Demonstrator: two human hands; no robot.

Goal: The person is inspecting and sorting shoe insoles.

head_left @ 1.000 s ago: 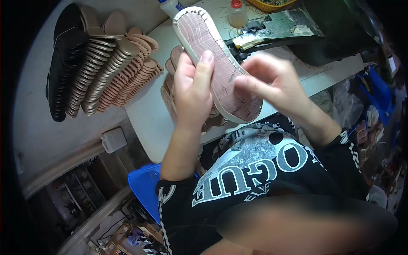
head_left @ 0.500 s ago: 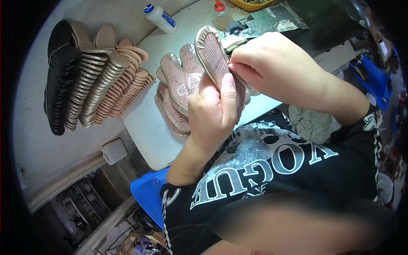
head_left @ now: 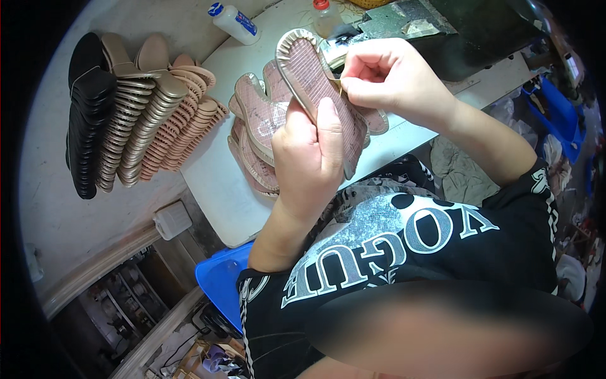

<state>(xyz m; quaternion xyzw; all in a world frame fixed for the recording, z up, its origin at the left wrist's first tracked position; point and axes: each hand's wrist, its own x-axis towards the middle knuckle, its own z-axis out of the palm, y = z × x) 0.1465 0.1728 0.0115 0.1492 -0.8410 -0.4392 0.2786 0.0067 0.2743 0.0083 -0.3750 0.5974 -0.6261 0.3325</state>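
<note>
My left hand (head_left: 308, 148) is wrapped round a shoe insole (head_left: 306, 63), thumb on its face and fingers behind. The insole stands tilted, its pinkish lined side showing, with a gathered, shiny beige edge folded over the rim. At its right edge, my right hand (head_left: 394, 76) pinches thumb against finger on a thin yellowish strip (head_left: 341, 86); how far the strip runs is hidden. Behind and below my left hand, similar insoles (head_left: 252, 110) lie heaped on the white table (head_left: 218, 208).
Bundled stacks of black insoles (head_left: 91, 126) and metallic beige insoles (head_left: 165, 104) stand at the left. At the back are a white bottle (head_left: 235, 24) with a blue cap, a red-capped bottle (head_left: 326, 20) and a dark green slab (head_left: 410, 25). A blue bin (head_left: 218, 275) sits below the table.
My right hand has turned, its fingers curling more loosely above the thumb, and the yellowish strip now shows at its fingertips. The left hand keeps its hold on the insole.
</note>
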